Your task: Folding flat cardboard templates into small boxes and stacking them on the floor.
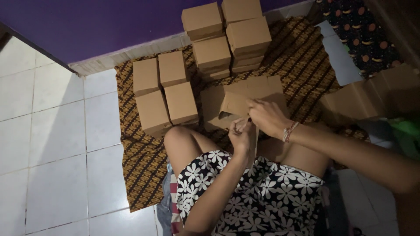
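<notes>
Above the bent knees, a flat brown cardboard box blank [234,105] is gripped by the left hand [241,133] and right hand [267,116], fingers clamped on its flaps for folding; finished brown cardboard boxes [164,91] are stacked clear on the patterned cloth [135,175].

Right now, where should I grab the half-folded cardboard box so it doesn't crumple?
Probably take the half-folded box by its stiff folded side edges, coming from above; its loose flap hangs open toward you. The right hand and left hand already pinch its near edge.
</notes>
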